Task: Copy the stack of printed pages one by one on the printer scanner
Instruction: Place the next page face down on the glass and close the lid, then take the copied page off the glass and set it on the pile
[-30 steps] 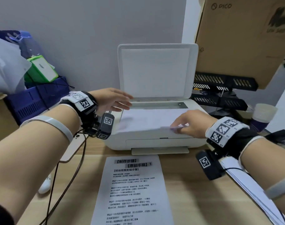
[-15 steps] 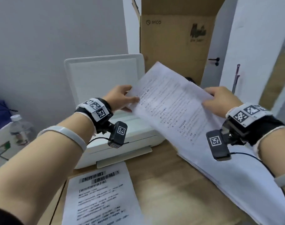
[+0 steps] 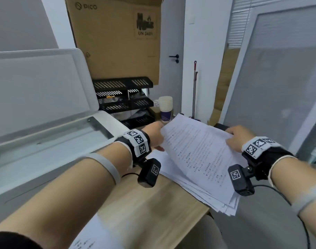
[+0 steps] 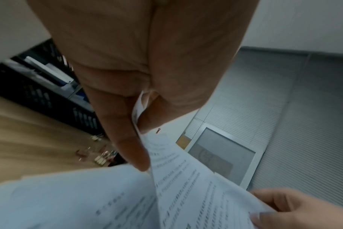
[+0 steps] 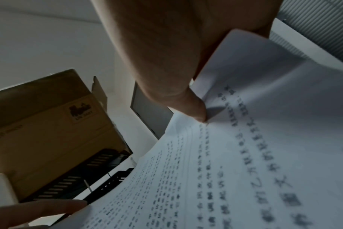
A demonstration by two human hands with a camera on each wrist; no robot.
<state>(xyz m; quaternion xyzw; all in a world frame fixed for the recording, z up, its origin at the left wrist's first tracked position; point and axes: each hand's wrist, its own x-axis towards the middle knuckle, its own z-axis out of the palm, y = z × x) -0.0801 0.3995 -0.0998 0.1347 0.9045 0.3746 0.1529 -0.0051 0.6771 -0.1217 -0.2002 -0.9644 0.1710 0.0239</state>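
Note:
A printed page (image 3: 195, 146), text side up, hangs between both hands just above the stack of printed pages (image 3: 223, 207) at the desk's right edge. My left hand (image 3: 154, 136) pinches its left edge between thumb and fingers (image 4: 131, 139). My right hand (image 3: 235, 139) grips the far right corner, thumb (image 5: 194, 108) on top of the sheet (image 5: 254, 155). The white printer (image 3: 18, 168) sits to the left with its lid (image 3: 36, 83) raised. Its scanner glass (image 3: 51, 135) is bare.
A black file rack (image 3: 123, 99) and stacked paper cups (image 3: 165, 108) stand behind the stack. A large cardboard box (image 3: 117, 42) leans on the wall above. Another printed sheet (image 3: 87, 238) lies at the desk's near edge. The wooden desk (image 3: 150, 198) ends just right of the stack.
The page came off the scanner glass, was turned text side up, and moved right and down toward the stack. Both hands kept hold of it. The head view swung right.

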